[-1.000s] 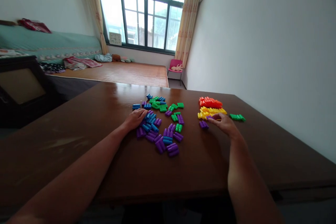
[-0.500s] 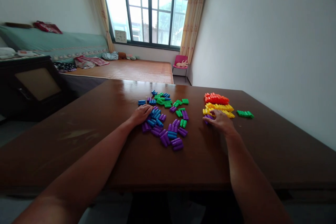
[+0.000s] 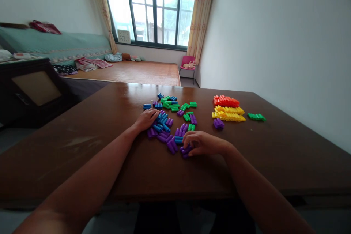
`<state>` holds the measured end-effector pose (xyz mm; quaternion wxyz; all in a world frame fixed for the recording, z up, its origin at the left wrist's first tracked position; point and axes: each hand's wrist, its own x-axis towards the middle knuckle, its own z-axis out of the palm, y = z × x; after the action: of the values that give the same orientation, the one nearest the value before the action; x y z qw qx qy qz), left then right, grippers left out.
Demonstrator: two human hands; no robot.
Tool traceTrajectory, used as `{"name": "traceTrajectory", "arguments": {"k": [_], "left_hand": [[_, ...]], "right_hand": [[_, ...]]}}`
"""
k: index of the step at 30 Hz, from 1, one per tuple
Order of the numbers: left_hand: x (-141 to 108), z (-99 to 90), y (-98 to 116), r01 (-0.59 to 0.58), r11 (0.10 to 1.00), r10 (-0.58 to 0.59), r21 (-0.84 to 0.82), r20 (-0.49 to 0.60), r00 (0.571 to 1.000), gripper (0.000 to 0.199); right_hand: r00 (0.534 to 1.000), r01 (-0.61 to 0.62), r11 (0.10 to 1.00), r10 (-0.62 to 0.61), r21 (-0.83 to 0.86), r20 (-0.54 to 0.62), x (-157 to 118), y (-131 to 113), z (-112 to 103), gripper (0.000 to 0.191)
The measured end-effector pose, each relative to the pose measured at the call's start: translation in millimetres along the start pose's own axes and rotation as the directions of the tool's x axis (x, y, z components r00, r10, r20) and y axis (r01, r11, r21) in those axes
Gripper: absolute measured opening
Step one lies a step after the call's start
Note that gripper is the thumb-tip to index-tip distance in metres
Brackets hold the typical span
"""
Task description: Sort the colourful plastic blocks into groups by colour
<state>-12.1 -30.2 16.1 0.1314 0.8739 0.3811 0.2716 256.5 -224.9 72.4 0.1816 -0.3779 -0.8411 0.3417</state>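
Note:
My left hand [image 3: 147, 118] rests on the left side of a loose pile, its fingers lying close together against blue plastic blocks [image 3: 162, 119]. It grips nothing that I can see. At the pile's near right edge, my right hand [image 3: 201, 143] has curled fingers and thumb around a purple ribbed block [image 3: 185, 151], partly covering it. Other purple blocks [image 3: 171, 144] and green blocks [image 3: 186, 106] are scattered around. Right of the pile, a small purple cluster [image 3: 218, 124] sits in front of yellow block rows [image 3: 229, 114] and a red block stack [image 3: 226, 101].
A short green row [image 3: 256, 117] lies right of the yellow rows. All of this is on a glossy brown table [image 3: 109, 98]. Beyond it are a bed [image 3: 148, 71], a pink chair [image 3: 188, 63] and a window. A dark cabinet [image 3: 35, 84] stands at left.
My right hand has moved left and nearer, from the purple cluster to a purple block at the pile's edge. The cluster stays behind, uncovered. My left hand has hardly moved.

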Motion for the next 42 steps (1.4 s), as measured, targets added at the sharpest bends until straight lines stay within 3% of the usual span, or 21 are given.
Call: {"name": "traceTrajectory", "arguments": {"k": [5,7,8,9,10,12,13,14,15,16,18,22,24,27,29,30,32,35,37,39,42], "left_hand": [[0.2,-0.7,-1.2,-0.002,1.000,0.002,-0.009,0.001,1.000,0.048],[0.2,-1.6,-0.4,0.000,1.000,0.000,-0.026,-0.002,1.000,0.047],[0.3,-2.0,-0.1,-0.003,0.999,0.003,-0.033,-0.002,1.000,0.047],[0.4,-2.2,0.0,-0.005,0.999,0.005,-0.037,-0.003,1.000,0.047],[0.6,-2.3,0.0,-0.006,0.999,0.006,-0.037,-0.003,1.000,0.046],[1.2,-1.9,-0.6,-0.009,0.999,0.009,-0.031,-0.001,1.000,0.046],[1.5,-1.3,-1.2,-0.010,1.000,0.010,-0.027,-0.002,1.000,0.047],[1.9,-0.6,-2.0,-0.013,1.000,0.012,-0.025,-0.005,1.000,0.047],[2.3,0.2,-2.8,-0.016,1.000,0.016,-0.025,-0.008,1.000,0.047],[2.5,1.0,-3.6,-0.020,0.999,0.019,-0.026,-0.013,1.000,0.047],[2.8,2.0,-4.6,-0.022,0.999,0.021,-0.029,-0.016,1.000,0.048],[1.7,-0.6,-2.3,0.000,1.000,0.000,-0.025,0.013,1.000,0.048],[0.9,-3.3,0.3,0.012,0.999,-0.011,-0.033,0.005,1.000,0.048],[0.4,-5.6,3.5,0.008,0.999,-0.010,-0.052,-0.045,0.999,0.050],[0.7,-5.2,4.1,0.007,0.998,-0.011,-0.063,-0.063,0.998,0.050],[1.0,-4.6,3.9,0.010,0.998,-0.014,-0.070,-0.063,0.998,0.049],[1.6,-3.2,3.1,0.021,0.996,-0.026,-0.083,-0.054,0.998,0.048],[2.1,-2.1,1.4,0.064,0.993,-0.069,-0.095,-0.053,0.996,0.048],[2.1,-2.1,0.6,0.090,0.991,-0.096,-0.097,-0.060,0.994,0.048],[2.0,-2.2,0.4,0.102,0.989,-0.109,-0.103,-0.070,0.992,0.049],[1.5,-2.1,1.2,0.108,0.987,-0.118,-0.116,-0.077,0.990,0.048]], "right_hand": [[0.997,-0.072,0.995,0.070,0.073,0.025,-5.8,4.3,-8.3,0.033],[0.983,-0.124,0.986,0.138,0.112,-0.122,-17.7,12.2,-22.5,0.036],[0.946,-0.161,0.978,0.190,0.130,-0.262,-27.3,19.0,-32.5,0.038],[0.865,-0.215,0.966,0.255,0.140,-0.433,-39.0,27.8,-43.5,0.039],[0.733,-0.299,0.943,0.324,0.144,-0.598,-52.1,38.4,-54.9,0.039],[0.413,-0.547,0.821,0.435,0.164,-0.800,-79.2,62.7,-74.9,0.036],[0.286,-0.674,0.717,0.476,0.179,-0.831,-91.0,75.1,-82.0,0.033],[0.202,-0.776,0.604,0.515,0.185,-0.833,-100.3,86.6,-86.6,0.030],[0.159,-0.843,0.508,0.548,0.175,-0.822,-106.6,96.7,-88.9,0.028],[0.149,-0.883,0.444,0.574,0.154,-0.805,-109.9,104.9,-89.1,0.027],[0.177,-0.907,0.410,0.586,0.100,-0.790,-108.5,115.3,-85.5,0.027],[0.260,-0.898,0.438,0.611,0.045,-0.748,-96.7,118.3,-77.6,0.031],[0.265,-0.901,0.432,0.611,0.034,-0.746,-94.8,115.6,-77.5,0.036],[0.206,-0.899,0.438,0.434,0.006,-0.877,-90.2,107.9,-78.6,0.036],[0.206,-0.844,0.533,0.231,-0.054,-0.951,-77.5,98.0,-73.5,0.033],[0.237,-0.793,0.601,0.148,-0.103,-0.960,-67.0,91.0,-67.7,0.032],[0.361,-0.640,0.740,0.050,-0.208,-0.931,-38.9,72.5,-48.7,0.030],[0.648,-0.334,0.887,-0.030,-0.319,-0.761,9.0,38.2,-10.5,0.023],[0.798,-0.158,0.919,-0.097,-0.361,-0.595,35.4,16.8,10.8,0.018],[0.869,-0.076,0.922,-0.124,-0.378,-0.479,54.8,0.8,23.0,0.015],[0.896,-0.065,0.922,-0.114,-0.381,-0.430,76.9,-11.7,28.6,0.014]]}}
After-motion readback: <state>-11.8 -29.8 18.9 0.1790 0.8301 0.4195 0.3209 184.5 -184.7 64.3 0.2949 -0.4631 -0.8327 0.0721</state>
